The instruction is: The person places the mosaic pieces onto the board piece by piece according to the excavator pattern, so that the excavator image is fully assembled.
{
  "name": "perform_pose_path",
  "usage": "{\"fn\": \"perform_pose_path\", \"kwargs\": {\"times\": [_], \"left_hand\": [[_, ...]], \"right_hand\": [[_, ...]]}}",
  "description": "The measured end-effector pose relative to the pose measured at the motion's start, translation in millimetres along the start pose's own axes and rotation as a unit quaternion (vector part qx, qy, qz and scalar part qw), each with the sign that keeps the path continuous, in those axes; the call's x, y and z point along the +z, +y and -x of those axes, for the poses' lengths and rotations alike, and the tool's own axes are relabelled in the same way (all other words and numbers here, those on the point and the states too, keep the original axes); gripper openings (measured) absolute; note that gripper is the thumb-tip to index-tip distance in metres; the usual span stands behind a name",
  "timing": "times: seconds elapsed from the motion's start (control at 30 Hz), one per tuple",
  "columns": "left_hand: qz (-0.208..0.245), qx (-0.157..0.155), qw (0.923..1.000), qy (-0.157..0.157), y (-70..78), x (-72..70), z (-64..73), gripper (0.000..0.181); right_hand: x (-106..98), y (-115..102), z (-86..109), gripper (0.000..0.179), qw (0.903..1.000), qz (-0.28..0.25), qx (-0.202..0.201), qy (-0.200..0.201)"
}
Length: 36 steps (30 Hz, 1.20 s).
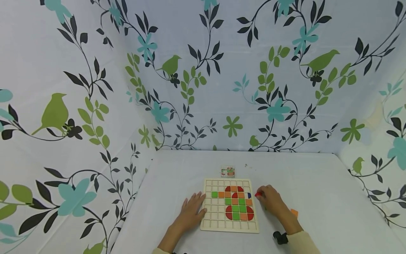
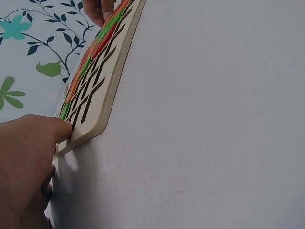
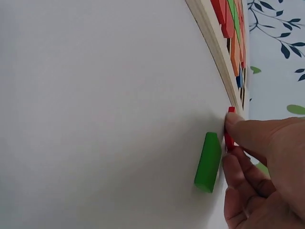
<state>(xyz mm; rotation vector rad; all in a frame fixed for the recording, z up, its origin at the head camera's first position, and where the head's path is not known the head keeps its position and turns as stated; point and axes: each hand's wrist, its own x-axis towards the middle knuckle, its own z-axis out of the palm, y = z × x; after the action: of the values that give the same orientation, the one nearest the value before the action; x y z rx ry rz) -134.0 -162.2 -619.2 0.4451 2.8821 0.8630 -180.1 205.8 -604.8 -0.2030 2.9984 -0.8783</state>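
A wooden grid board (image 1: 215,222) lies on the table, with red, orange, green and blue pieces set in its right and upper cells. My left hand (image 1: 191,212) rests on the board's left edge, its fingers spread in the head view; the left wrist view shows the thumb lying over the rim. Just off the right edge, my right hand (image 1: 272,201) pinches a small red piece (image 3: 229,136) between thumb and fingers. Beside those fingertips a green block (image 3: 208,162) with a rounded side lies on the table. A blue piece (image 1: 249,195) sits in a right-hand cell.
A small pattern card (image 1: 227,171) lies behind the board. An orange piece (image 1: 294,212) is partly hidden by the right forearm. Near the right wrist there is a black object (image 1: 280,237). Patterned cloth (image 1: 203,88) hangs behind the white table.
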Motion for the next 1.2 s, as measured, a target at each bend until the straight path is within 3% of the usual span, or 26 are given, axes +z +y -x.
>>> {"fn": "perform_pose_path", "kwargs": {"times": [0.3,0.47,0.63,0.8,1.07,1.2], "left_hand": [[-0.008,-0.009,0.9999,-0.009,-3.8,1.6,-1.7,0.062],[-0.003,-0.009,0.9999,-0.013,-3.6,2.0,-1.4,0.062],[-0.006,-0.009,0.9999,-0.012,-3.2,1.6,-0.5,0.062],[-0.007,-0.006,0.9999,-0.012,-3.9,0.7,-0.4,0.062],[-0.008,0.001,0.9999,-0.014,-4.7,-1.6,-1.1,0.062],[-0.005,0.005,0.9999,-0.012,-3.0,-3.1,1.2,0.064]], "right_hand": [[2,-9,-27.7,0.026,0.9982,-0.004,0.050,0.034],[3,-29,-38.1,0.027,0.9969,-0.004,0.042,0.066],[11,-62,-44.5,0.025,0.9984,-0.007,-0.009,0.055],[31,-94,-51.9,0.018,0.9964,-0.005,-0.082,0.022],[60,-139,-52.4,0.014,0.9803,0.000,-0.197,-0.014],[71,-151,-48.7,0.016,0.9747,0.018,-0.221,-0.027]]}}
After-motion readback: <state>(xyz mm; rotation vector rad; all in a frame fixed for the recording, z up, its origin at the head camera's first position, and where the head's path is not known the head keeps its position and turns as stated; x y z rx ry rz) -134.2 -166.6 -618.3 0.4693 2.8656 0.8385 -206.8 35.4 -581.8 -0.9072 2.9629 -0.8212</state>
